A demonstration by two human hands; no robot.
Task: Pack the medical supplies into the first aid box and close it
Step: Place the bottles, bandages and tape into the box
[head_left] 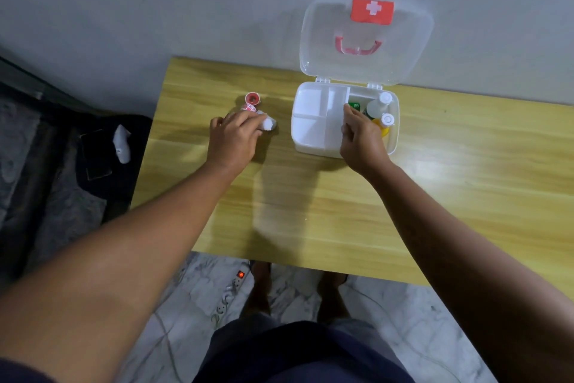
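The white first aid box [313,146] stands open on the wooden table, its clear lid [316,41] with a red cross label leaning back against the wall. A white divided tray [310,115] fills the box's left part. To its right stand a white-capped bottle [380,104], a yellow bottle [386,125] and a green item [354,106]. My right hand [362,140] pinches the tray's right edge. My left hand [233,137] closes over a small white container [269,124] left of the box. Beside it lie a red tape roll [252,99] and a red-and-white item [249,108].
The table [310,212] ends close to my body and at its left edge near my left forearm. A power strip [231,289] with cables lies on the marble floor below. A dark bag with a white object [122,142] sits left of the table.
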